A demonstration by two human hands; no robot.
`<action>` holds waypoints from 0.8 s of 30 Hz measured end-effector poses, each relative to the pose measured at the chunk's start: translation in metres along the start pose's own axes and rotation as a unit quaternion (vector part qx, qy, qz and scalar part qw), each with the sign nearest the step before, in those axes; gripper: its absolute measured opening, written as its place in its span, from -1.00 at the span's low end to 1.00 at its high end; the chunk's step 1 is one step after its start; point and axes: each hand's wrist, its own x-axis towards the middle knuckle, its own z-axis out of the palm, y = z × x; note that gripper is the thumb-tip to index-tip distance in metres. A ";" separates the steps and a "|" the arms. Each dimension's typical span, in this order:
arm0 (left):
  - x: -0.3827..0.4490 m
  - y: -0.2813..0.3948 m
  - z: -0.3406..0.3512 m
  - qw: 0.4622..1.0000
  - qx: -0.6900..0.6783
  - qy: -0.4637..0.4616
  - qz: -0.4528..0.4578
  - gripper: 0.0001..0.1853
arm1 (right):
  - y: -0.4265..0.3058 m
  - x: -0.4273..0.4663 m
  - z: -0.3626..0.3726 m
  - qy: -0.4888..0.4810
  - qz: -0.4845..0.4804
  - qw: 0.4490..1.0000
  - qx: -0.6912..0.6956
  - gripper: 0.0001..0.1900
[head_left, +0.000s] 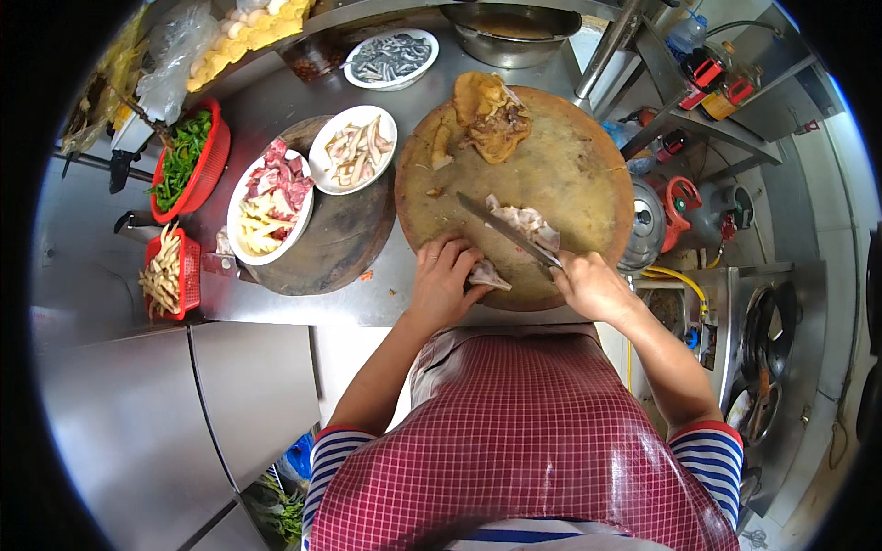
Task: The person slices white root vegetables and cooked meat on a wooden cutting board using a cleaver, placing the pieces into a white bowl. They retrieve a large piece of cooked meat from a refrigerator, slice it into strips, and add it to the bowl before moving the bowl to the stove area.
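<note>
My right hand [594,284] is closed around the handle of a cleaver-like kitchen knife [506,229], whose blade lies low over the round wooden chopping board [582,200]. My left hand [446,279] rests on the board's near left edge, its fingers over a piece of pale pink meat [489,275]. Cut pieces of similar meat [527,224] lie just beyond the blade. At the back of the board sits a large yellow-brown piece of cooked meat or poultry [490,117], with a narrow strip [441,146] of like colour beside it.
Left of the board, an oval dish of meat [234,231] and a white bowl of pale strips [386,113] stand on a darker round board [344,255]. Behind are a bowl of grey strips [389,86] and a steel basin [506,52]. Red baskets [224,148] stand far left; a gas cylinder [679,237], right.
</note>
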 end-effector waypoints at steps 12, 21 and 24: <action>0.000 0.031 0.006 0.989 -0.143 -0.003 -0.019 -0.51 | -0.013 -0.011 0.012 0.025 0.031 0.997 0.059 -0.72; -0.001 0.020 0.008 0.997 -0.038 0.061 0.027 -0.65 | -0.029 -0.008 0.005 0.006 -0.028 0.999 -0.016 -0.76; -0.002 0.014 0.013 0.991 -0.066 0.110 0.034 -0.70 | -0.029 -0.012 -0.002 0.000 -0.049 0.998 -0.042 -0.79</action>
